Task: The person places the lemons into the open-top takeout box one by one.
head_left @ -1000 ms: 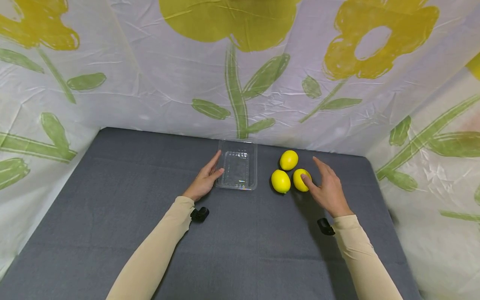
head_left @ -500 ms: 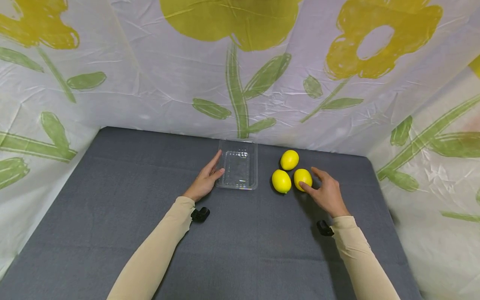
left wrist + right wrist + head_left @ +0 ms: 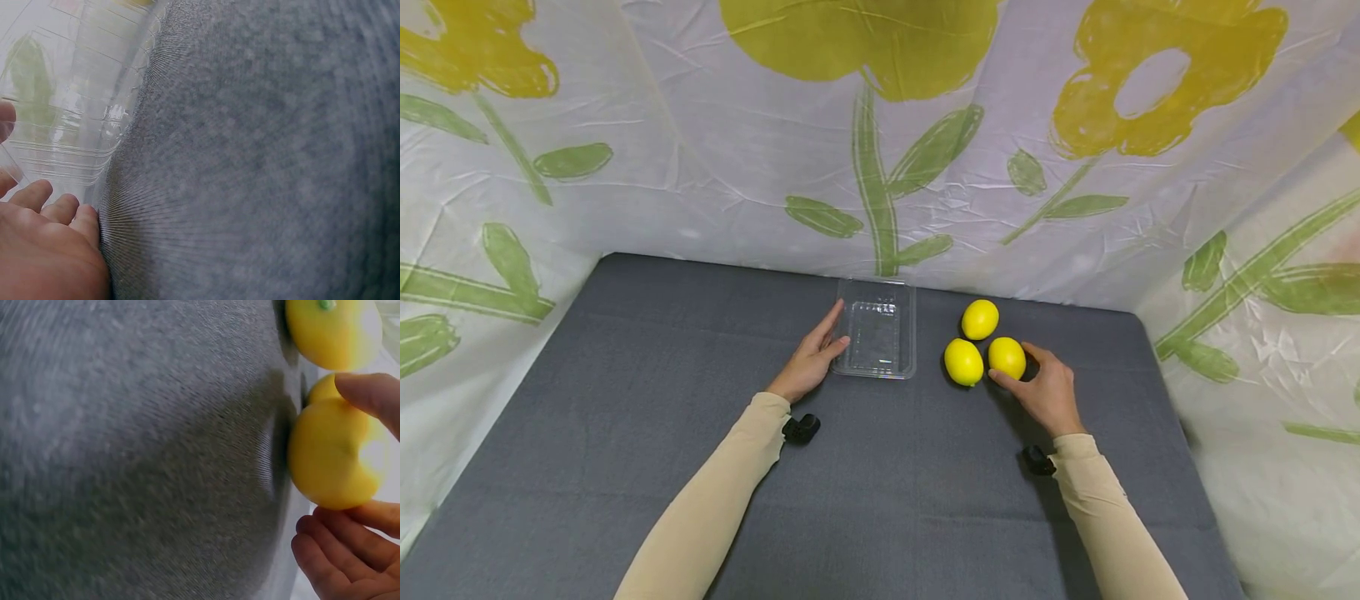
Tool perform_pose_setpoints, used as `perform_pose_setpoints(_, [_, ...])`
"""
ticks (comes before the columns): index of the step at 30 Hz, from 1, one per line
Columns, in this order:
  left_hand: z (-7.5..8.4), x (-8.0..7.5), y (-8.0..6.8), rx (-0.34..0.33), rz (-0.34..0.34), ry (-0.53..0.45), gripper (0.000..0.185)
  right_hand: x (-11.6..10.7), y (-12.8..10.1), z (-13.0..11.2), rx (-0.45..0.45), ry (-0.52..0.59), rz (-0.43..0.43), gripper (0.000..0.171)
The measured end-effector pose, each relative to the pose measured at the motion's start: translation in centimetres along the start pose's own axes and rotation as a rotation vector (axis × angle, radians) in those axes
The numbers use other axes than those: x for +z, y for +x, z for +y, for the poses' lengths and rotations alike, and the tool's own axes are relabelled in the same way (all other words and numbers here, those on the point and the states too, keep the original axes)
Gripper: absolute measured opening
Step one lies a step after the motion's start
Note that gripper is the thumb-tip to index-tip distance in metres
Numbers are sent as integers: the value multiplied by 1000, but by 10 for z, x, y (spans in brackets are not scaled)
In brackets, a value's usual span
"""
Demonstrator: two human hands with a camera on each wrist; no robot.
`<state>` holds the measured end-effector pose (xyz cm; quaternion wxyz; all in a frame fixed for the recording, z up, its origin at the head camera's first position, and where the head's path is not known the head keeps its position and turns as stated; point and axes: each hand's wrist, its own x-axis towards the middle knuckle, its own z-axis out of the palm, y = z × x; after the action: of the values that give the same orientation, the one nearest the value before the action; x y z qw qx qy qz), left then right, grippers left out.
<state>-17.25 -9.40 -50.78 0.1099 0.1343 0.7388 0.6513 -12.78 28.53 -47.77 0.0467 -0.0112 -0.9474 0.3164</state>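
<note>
A clear plastic container (image 3: 875, 367) stands on the grey cloth. My left hand (image 3: 808, 360) rests at its left side, fingers extended along the edge and thumb by the rim. In the left wrist view the fingertips (image 3: 61, 206) touch or nearly touch the clear wall. To the right, my right hand (image 3: 1051, 392) holds a yellow lemon (image 3: 1007, 357) between thumb and fingers; the right wrist view shows the thumb (image 3: 369, 394) on one side and fingers on the other. A second lemon (image 3: 963, 362) lies just left of it, and a third lemon (image 3: 980, 320) behind.
Grey cloth covers the table (image 3: 880, 500). A white curtain (image 3: 700, 167) with yellow flowers and green leaves hangs close behind the table's far edge, and similar cloth hangs at both sides. A small black device (image 3: 802, 428) sits at each wrist.
My right hand has come down and left onto the nearest lemon, its thumb and fingers closing in on both sides. The left hand and the container have not moved.
</note>
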Motion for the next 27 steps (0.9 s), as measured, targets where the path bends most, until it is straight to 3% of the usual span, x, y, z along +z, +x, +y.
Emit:
perform_pose_setpoints(19, [-3, 0, 1, 7, -1, -20, 66, 3, 0, 1, 29, 130, 108, 72])
perform_pose_setpoints(27, [-3, 0, 2, 3, 0, -25, 66, -8, 1, -21, -56, 218, 166, 69])
